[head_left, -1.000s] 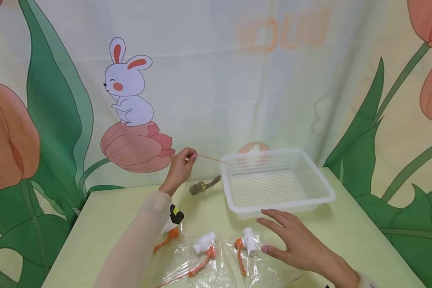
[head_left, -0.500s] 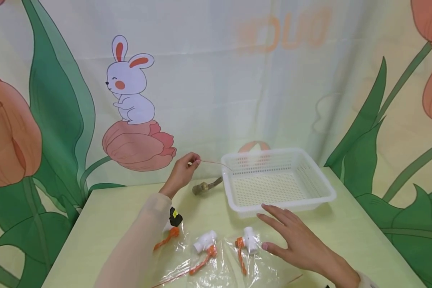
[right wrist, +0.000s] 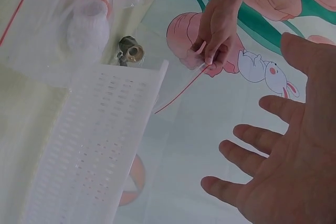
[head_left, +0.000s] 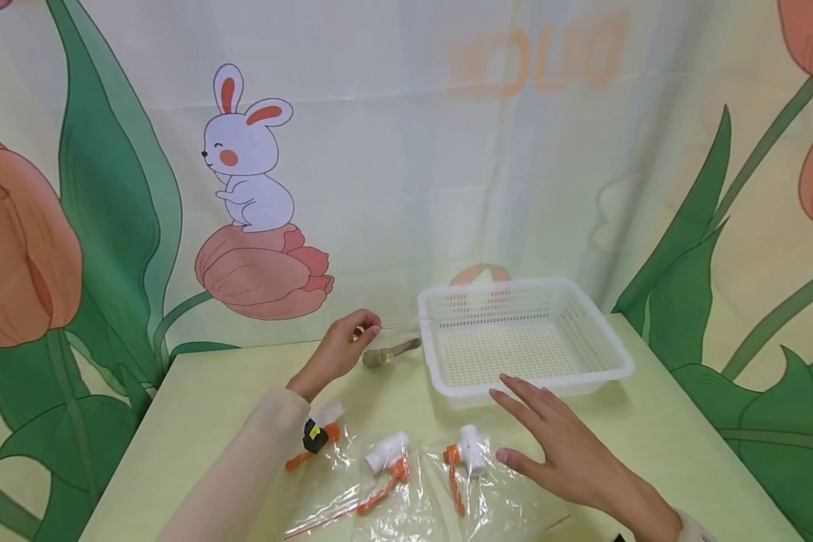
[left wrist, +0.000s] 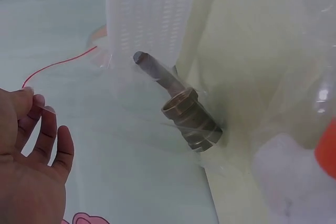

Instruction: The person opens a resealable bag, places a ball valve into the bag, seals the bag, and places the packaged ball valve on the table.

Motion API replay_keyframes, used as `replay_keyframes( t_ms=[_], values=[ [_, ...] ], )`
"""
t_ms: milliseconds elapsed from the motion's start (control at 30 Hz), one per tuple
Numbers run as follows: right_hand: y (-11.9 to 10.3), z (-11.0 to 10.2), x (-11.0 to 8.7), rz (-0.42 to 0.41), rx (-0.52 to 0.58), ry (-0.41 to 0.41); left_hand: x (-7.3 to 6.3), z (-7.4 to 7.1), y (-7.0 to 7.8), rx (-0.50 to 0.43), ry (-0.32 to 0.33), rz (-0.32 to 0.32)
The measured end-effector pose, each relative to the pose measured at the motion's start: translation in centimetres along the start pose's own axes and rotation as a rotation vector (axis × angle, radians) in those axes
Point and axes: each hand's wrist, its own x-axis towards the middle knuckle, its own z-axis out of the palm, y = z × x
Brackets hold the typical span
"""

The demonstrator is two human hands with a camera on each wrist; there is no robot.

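Between thumb and fingertips, my left hand (head_left: 339,350) pinches the red-striped edge of a clear zip bag (left wrist: 55,64). Inside the bag is a brass valve-like fitting (left wrist: 191,119) with a long dull metal handle. In the head view the fitting (head_left: 378,357) shows low at the back of the table, just left of the white basket. My right hand (head_left: 569,459) is spread with straight fingers and holds nothing. Its fingertips overlap the basket's front wall in the head view. The right wrist view shows the same hand (right wrist: 294,161) with fingers apart.
A white perforated basket (head_left: 535,382) stands at the back right of the table. Along the front lie clear bags holding white plastic tee valves with orange handles: a left valve (head_left: 328,412), a middle valve (head_left: 388,452) and a right valve (head_left: 470,450). A printed curtain (head_left: 379,150) hangs behind.
My left hand has come down toward the table, still pinching the bag's edge, and the red strip has dropped with it. My right hand has shifted only slightly.
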Motion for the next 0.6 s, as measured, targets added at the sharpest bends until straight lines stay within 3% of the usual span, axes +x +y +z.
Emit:
replay_keyframes(
  t_ms=[333, 600],
  values=[
    [0.0, -0.4, 0.0, 0.025, 0.016, 0.008, -2.6, 0.5, 0.5, 0.082, -0.019, 0.096],
    [0.4, 0.0, -0.1, 0.028, 0.006, 0.033, -4.7, 0.8, 0.2, 0.210, -0.103, 0.148]
  ],
)
